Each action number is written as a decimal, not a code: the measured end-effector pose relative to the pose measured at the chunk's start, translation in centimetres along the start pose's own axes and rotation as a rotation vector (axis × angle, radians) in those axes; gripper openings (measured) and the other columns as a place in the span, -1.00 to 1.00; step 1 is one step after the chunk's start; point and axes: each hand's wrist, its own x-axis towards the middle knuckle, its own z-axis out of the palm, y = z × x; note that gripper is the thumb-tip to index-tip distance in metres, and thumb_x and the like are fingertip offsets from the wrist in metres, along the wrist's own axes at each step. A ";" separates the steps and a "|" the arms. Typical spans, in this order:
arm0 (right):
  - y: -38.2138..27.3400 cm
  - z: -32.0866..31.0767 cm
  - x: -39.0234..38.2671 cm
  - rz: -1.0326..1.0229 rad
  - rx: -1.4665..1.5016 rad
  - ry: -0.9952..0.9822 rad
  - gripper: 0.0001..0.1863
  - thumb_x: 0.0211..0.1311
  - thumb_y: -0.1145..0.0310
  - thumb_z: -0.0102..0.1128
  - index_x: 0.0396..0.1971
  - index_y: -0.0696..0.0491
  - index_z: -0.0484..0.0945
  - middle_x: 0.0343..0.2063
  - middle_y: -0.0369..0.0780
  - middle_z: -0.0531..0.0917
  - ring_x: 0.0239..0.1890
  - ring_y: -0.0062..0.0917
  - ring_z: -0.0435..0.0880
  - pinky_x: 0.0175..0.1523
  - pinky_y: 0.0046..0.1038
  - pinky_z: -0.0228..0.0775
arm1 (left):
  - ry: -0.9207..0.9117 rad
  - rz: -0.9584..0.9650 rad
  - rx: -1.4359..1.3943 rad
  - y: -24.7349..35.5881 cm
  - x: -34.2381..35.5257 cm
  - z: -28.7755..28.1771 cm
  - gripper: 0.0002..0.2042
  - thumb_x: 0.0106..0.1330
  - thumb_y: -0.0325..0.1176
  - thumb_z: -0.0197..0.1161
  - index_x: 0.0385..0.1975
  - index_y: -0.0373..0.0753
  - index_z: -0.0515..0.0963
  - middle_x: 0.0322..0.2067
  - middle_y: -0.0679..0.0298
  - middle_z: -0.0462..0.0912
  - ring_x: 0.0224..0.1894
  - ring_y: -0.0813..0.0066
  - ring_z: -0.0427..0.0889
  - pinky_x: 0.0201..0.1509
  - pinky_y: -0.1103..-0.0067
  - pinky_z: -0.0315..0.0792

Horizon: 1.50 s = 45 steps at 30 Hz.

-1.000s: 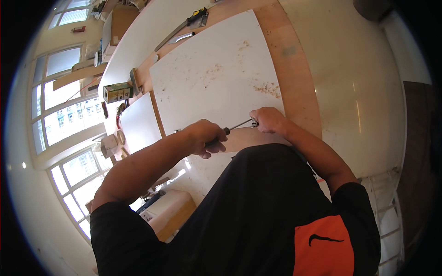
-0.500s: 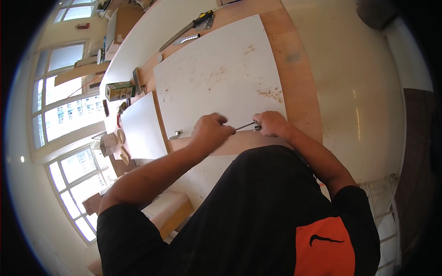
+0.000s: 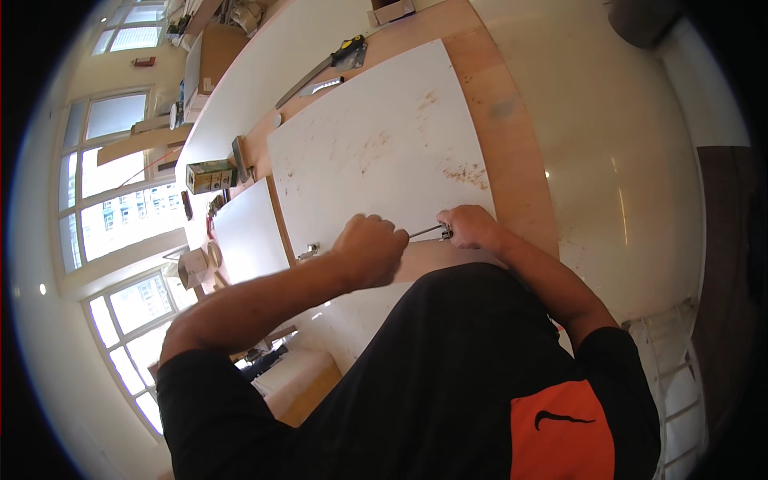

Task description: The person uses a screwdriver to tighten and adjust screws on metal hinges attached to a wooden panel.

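Observation:
A white board [image 3: 376, 120] with brown sawdust smears lies on the wooden workbench. My left hand [image 3: 372, 250] is closed in a fist round a screwdriver [image 3: 426, 231]; the handle is hidden in the palm and the thin shaft points right. Its tip reaches a small metal cabinet hinge [image 3: 446, 232] at the board's near edge, by the right corner. The fingers of my right hand [image 3: 476, 227] are closed on that hinge and partly cover it. Another metal hinge [image 3: 309, 251] sits at the near left corner of the board, beside my left forearm.
Behind the board lie a handsaw [image 3: 348, 52] with a yellow-and-black grip and a slim silver tool [image 3: 322, 86]. To the left are a second white panel [image 3: 252, 228], a green box [image 3: 212, 176] and a roll of tape [image 3: 214, 254]. An open carton [image 3: 390, 11] stands at the far edge.
My left fist has turned on the screwdriver, with its knuckles now rolled over and the wrist lower. My right hand stays at the hinge. The whole view has shifted slightly.

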 end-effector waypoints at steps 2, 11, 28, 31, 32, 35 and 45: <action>0.4 0.1 -0.1 -0.008 0.009 0.018 -0.76 -0.03 0.46 0.32 -0.28 0.07 0.62 -0.39 -0.06 0.74 -0.22 -0.10 0.75 -0.11 -0.10 0.56 | 0.205 -0.434 -0.630 0.5 0.0 0.9 -0.73 0.34 -0.33 0.25 -0.04 -0.29 0.66 -0.27 0.03 0.78 -0.34 0.19 0.74 -0.20 0.27 0.61; 0.3 0.7 0.7 -0.049 -0.026 0.056 -0.74 -0.08 0.46 0.32 -0.28 0.04 0.64 -0.41 -0.06 0.74 -0.25 -0.10 0.75 -0.15 -0.09 0.57 | -0.030 -0.146 -0.267 -1.3 -0.2 3.0 -0.82 0.31 -0.41 0.19 -0.29 -0.35 0.70 -0.31 -0.09 0.73 -0.43 0.24 0.74 -0.35 0.27 0.57; 0.8 1.1 0.4 -0.132 -0.067 0.044 -0.66 -0.12 0.34 0.30 -0.22 0.02 0.63 -0.40 -0.10 0.74 -0.26 -0.13 0.76 -0.16 -0.09 0.57 | -0.435 -0.794 -1.318 -1.6 0.4 1.6 -0.81 0.37 -0.31 0.30 -0.32 -0.33 0.66 -0.35 0.08 0.73 -0.56 0.47 0.57 -0.65 0.45 0.36; 0.7 0.6 0.6 -0.107 -0.091 0.026 -0.65 -0.11 0.32 0.31 -0.22 0.03 0.62 -0.40 -0.10 0.74 -0.26 -0.12 0.75 -0.14 -0.10 0.57 | -0.291 -0.302 -0.459 0.0 -0.2 2.6 -0.82 0.33 -0.34 0.26 -0.35 -0.35 0.68 -0.36 0.05 0.75 -0.46 0.31 0.71 -0.50 0.37 0.51; 0.8 0.7 0.7 -0.116 -0.096 0.026 -0.65 -0.11 0.32 0.31 -0.22 0.03 0.62 -0.40 -0.10 0.74 -0.26 -0.12 0.75 -0.14 -0.10 0.57 | -0.151 0.040 0.119 0.4 -0.4 2.8 -0.81 0.27 -0.35 0.27 -0.28 -0.35 0.68 -0.34 0.07 0.76 -0.40 0.23 0.76 -0.42 0.36 0.58; 0.9 0.9 0.6 -0.121 -0.100 0.048 -0.65 -0.10 0.31 0.31 -0.22 0.03 0.62 -0.39 -0.09 0.74 -0.24 -0.10 0.75 -0.13 -0.11 0.57 | -0.180 0.069 0.170 1.0 -0.4 1.7 -0.78 0.24 -0.36 0.24 -0.24 -0.37 0.69 -0.33 0.03 0.75 -0.29 0.09 0.79 -0.25 0.29 0.63; 1.5 1.5 0.5 -0.075 -0.073 0.010 -0.57 -0.09 0.32 0.31 -0.10 -0.02 0.68 -0.25 -0.15 0.78 -0.14 -0.18 0.76 -0.05 -0.15 0.58 | -0.158 -0.298 -0.820 -1.9 -0.2 3.7 -0.78 0.33 -0.42 0.30 -0.12 -0.41 0.60 -0.34 0.03 0.75 -0.53 0.29 0.65 -0.47 0.36 0.52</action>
